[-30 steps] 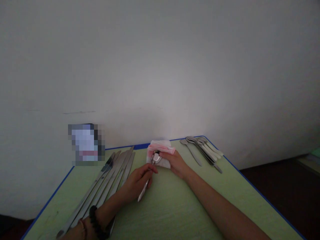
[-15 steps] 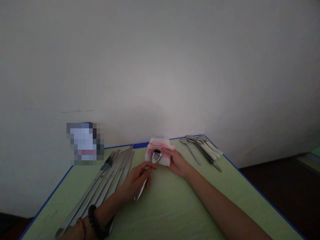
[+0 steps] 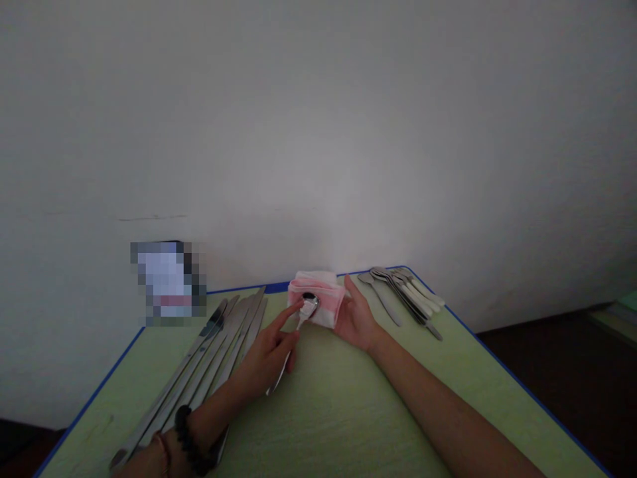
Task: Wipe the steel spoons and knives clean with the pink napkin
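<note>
A metal spoon [image 3: 310, 308] rests its bowl against a folded pink-and-white cloth [image 3: 328, 309]. My left hand [image 3: 273, 350] grips the spoon's handle, with the index finger stretched out to touch the edge of the bowl; the handle's end shows below the hand. On the right, my right hand [image 3: 357, 318] holds the cloth from beneath and from its side. Its thumb is raised off the cloth, and its other fingers are hidden behind the folds.
Several long table knives [image 3: 219, 362] lie by my left forearm. Several spoons [image 3: 398, 292], some white-handled, lie at the back right of the green table [image 3: 348, 411]. A blurred-out phone-like device [image 3: 166, 279] leans on the wall at the back left.
My right thumb has lifted off the spoon and cloth and now points up. My left index finger has stretched forward onto the spoon's bowl.
</note>
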Tool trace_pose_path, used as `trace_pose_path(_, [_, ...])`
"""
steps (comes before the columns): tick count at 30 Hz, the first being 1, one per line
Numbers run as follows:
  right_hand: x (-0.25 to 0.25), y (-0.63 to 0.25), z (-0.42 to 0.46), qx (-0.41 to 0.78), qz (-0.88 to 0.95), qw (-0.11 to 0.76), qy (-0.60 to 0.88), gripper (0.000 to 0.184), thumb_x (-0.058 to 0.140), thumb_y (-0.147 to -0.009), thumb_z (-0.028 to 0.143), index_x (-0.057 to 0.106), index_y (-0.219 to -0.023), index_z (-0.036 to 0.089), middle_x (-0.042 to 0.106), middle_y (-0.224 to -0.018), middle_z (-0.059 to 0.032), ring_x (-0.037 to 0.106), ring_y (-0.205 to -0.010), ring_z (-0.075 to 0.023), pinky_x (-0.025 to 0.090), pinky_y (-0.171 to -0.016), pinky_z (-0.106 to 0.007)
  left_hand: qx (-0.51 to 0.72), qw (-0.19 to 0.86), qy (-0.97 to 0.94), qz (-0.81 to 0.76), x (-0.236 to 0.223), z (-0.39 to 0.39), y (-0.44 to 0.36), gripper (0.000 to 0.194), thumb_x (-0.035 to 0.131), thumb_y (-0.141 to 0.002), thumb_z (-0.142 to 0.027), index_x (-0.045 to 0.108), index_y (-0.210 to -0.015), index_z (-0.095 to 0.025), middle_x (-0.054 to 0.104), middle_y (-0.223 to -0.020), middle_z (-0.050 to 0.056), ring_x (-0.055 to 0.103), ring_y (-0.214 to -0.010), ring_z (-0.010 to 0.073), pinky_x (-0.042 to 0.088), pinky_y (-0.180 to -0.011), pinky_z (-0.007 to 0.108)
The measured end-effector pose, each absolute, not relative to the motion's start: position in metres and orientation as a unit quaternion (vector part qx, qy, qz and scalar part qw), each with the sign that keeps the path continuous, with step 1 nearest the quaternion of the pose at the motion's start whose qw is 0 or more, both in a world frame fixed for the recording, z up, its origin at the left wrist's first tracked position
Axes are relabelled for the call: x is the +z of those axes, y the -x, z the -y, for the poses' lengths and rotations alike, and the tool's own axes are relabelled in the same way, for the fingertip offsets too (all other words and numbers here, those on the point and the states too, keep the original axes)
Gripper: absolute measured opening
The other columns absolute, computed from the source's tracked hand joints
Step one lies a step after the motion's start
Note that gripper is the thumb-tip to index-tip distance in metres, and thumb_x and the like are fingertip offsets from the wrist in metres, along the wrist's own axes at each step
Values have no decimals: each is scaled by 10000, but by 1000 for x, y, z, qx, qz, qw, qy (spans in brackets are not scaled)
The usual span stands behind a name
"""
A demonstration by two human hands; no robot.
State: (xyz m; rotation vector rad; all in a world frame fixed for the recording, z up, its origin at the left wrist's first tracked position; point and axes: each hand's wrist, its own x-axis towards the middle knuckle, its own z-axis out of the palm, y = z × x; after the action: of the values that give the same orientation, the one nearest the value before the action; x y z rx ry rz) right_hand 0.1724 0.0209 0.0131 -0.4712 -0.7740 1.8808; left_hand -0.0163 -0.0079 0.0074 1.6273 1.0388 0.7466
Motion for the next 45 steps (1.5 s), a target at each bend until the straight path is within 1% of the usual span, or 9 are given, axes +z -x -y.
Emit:
trace_pose_path(6, [13,-174,-21,784,293,503,218,686,336,-805,704,611,-1074,136,686,-1077,-146,590,-1106,-267,425,-962,-453,307,497,-680,-443,10,10,15,702,420,-882,-358,163,-1487,-115,499,-438,-97,359,-372,93,313,-411,178])
trace_pose_path(9, [14,-173,-21,779,291,508,222,623,357,-827,652,614,-1074,141,693,-1067,-130,586,-1114,-259,425,-967,-441,305,501,-676,-447,9,11,15,728,422,-883,-360,108,-1496,-123,503,-438,-96,374,-362,97,316,-397,177])
trace_pose_path(15, [17,-171,-20,775,309,512,205,551,409,-842,580,604,-1125,150,681,-1110,-111,582,-1117,-244,424,-976,-423,297,490,-684,-451,9,12,15,699,404,-889,-348,134,-1494,-125,500,-432,-89,398,-344,101,329,-370,175])
trace_pose_path(19, [13,-167,-19,748,367,514,204,487,549,-800,504,603,-1158,177,667,-1144,-98,585,-1101,-231,437,-965,-397,293,491,-679,-461,8,12,14,688,379,-903,-340,93,-1500,-151,511,-455,-88,403,-312,97,315,-323,168])
trace_pose_path(26, [4,-163,-22,729,431,471,248,484,715,-687,252,621,-1160,217,645,-1192,-53,604,-1050,-215,475,-919,-365,276,474,-702,-454,5,10,14,654,387,-909,-347,164,-1490,-145,521,-467,-85,419,-318,94,325,-334,175])
trace_pose_path(32, [-4,-160,-22,705,406,504,291,420,698,-660,237,660,-1074,185,702,-1037,-48,625,-1011,-231,462,-933,-402,269,466,-712,-450,5,8,14,673,402,-889,-341,179,-1486,-124,534,-481,-81,425,-355,97,324,-376,185])
trace_pose_path(37, [-1,-158,-23,606,473,539,345,321,643,-704,245,695,-1019,203,711,-1014,-30,557,-1141,-240,376,-1028,-421,270,454,-734,-426,6,8,13,707,467,-869,-292,167,-1487,-124,601,-559,-57,459,-466,100,342,-487,198])
trace_pose_path(40, [2,-158,-23,563,507,542,363,307,620,-722,237,705,-1015,209,713,-1008,-26,557,-1140,-237,326,-1067,-420,260,465,-730,-429,7,9,12,703,461,-873,-294,164,-1486,-121,597,-571,-58,437,-460,102,327,-478,201])
trace_pose_path(45, [0,-158,-23,530,514,544,398,267,624,-699,211,721,-948,220,719,-946,-23,569,-1100,-253,359,-1035,-442,275,453,-743,-408,7,9,13,551,389,-923,-310,302,-1437,-131,609,-650,-33,460,-517,117,357,-516,216])
